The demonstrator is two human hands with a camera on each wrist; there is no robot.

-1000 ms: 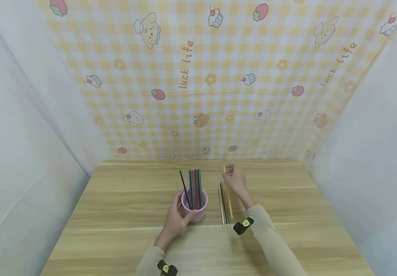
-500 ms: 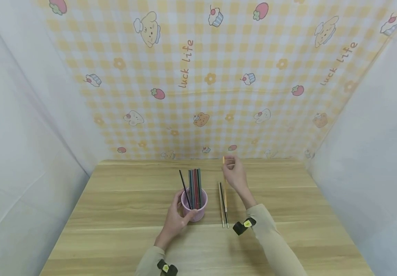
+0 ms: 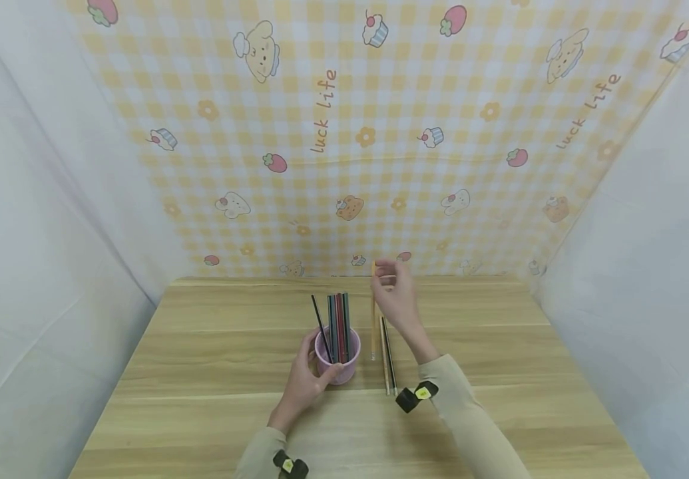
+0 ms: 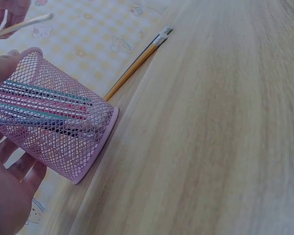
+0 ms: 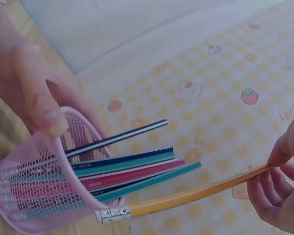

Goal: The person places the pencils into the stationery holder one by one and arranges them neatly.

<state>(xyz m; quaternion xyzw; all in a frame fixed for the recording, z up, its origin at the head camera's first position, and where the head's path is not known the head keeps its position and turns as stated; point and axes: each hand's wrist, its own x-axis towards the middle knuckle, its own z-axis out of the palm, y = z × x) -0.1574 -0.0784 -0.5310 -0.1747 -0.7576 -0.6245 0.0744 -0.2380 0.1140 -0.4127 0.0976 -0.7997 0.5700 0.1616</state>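
Pencil, yellow, hangs pinched at its upper end by the right hand, at three o'clock of the pink mesh cup. Left hand grips that cup, partly hiding it. Two more pencils lie on the tabletop.

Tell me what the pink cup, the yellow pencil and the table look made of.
Pink cup: seemingly wire mesh, coated matte pink; the pencils inside show through its grid of holes.
Yellow pencil: likely wood, glossy yellow paint, with a ribbed silvery band that looks metal.
Table: wood or wood-look laminate; pale grain lines, smooth, low sheen.
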